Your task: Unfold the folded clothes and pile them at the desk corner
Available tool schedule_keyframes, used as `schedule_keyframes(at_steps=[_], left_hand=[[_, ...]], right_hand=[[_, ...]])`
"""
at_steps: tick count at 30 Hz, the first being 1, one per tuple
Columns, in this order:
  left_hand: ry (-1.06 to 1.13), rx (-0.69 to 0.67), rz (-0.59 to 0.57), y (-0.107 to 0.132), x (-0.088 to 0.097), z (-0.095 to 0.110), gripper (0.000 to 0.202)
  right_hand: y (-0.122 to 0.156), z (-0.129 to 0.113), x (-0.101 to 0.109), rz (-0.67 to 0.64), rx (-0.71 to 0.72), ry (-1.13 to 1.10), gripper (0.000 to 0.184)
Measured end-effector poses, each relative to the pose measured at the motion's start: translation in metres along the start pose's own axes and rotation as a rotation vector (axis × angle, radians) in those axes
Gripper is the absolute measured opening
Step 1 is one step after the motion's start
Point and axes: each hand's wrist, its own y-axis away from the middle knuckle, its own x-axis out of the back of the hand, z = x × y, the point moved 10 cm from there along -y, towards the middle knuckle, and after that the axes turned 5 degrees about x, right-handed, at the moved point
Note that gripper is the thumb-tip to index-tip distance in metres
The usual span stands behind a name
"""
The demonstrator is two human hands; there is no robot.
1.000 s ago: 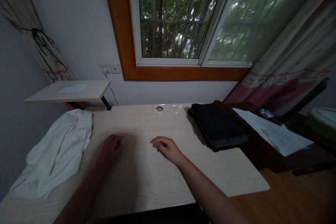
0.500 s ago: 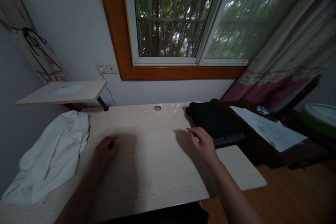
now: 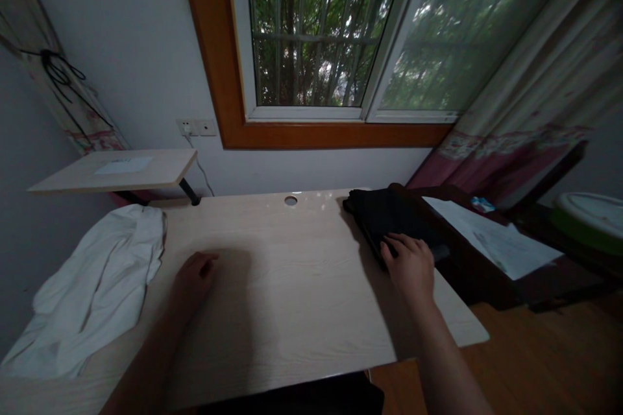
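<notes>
My left hand [image 3: 195, 277] rests on the left part of the pale wood-grain desk [image 3: 302, 298]. Its fingers are loosely curled, with nothing visible in them. To its left lies a rumpled white cloth [image 3: 104, 272], apart from the hand. At the right side of the desk is a folded black cloth [image 3: 379, 211], perhaps a garment. My right hand [image 3: 411, 266] is on its near edge, fingers bent and thumb close to the index finger, closed on the fabric. The hand covers part of that edge, so the exact hold is partly hidden.
A small raised shelf [image 3: 121, 172] with a paper on it stands at the back left. Beyond the desk's right edge, a large white sheet [image 3: 491, 237] lies on dark furniture. A round cable hole [image 3: 291, 201] sits near the desk's back edge, below the window.
My right hand has moved right, from above the bare desk onto the near edge of the black cloth. The left hand stays where it was.
</notes>
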Motion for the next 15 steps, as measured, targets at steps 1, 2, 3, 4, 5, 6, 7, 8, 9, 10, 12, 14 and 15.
schedule_keyframes(at_steps=[1,2,3,4,5,6,7,8,9,10,12,14,15], left_hand=[[-0.001,-0.009,-0.001,0.0,0.0,0.001,0.027],[-0.002,-0.018,-0.002,0.0,0.0,0.002,0.026],[-0.001,-0.026,-0.002,0.0,0.0,0.004,0.025],[0.0,-0.033,-0.001,0.0,0.001,0.005,0.024],[0.0,-0.039,0.0,0.0,0.001,0.007,0.023],[0.0,-0.044,0.0,0.0,0.001,0.008,0.023],[-0.001,-0.046,-0.003,0.0,0.001,0.008,0.022],[-0.002,-0.047,-0.006,0.001,0.001,0.009,0.022],[-0.004,-0.049,-0.008,0.001,0.0,0.009,0.022],[-0.004,-0.052,-0.011,0.001,0.0,0.008,0.022],[-0.004,-0.063,-0.019,0.002,-0.002,0.008,0.021],[-0.004,-0.08,-0.033,0.003,-0.005,0.007,0.02],[-0.006,-0.087,-0.041,0.003,-0.006,0.007,0.02]], right_hand=[[-0.002,0.0,-0.001,-0.002,-0.01,-0.012,0.032],[-0.005,0.0,-0.001,0.0,-0.021,-0.025,0.032],[-0.008,0.0,0.0,0.004,-0.035,-0.042,0.032],[-0.01,-0.001,0.001,0.011,-0.051,-0.065,0.033],[-0.012,-0.004,0.002,0.017,-0.067,-0.095,0.033],[-0.014,-0.009,0.003,0.022,-0.078,-0.138,0.032],[-0.015,-0.017,0.003,0.024,-0.083,-0.194,0.032],[-0.016,-0.027,0.003,0.023,-0.082,-0.264,0.031],[-0.017,-0.038,0.003,0.019,-0.08,-0.346,0.03],[-0.017,-0.051,0.001,0.014,-0.082,-0.439,0.029],[-0.017,-0.077,-0.005,0.005,-0.117,-0.638,0.027],[-0.014,-0.1,-0.018,-0.002,-0.214,-0.845,0.027],[-0.012,-0.11,-0.028,-0.01,-0.291,-0.957,0.028]])
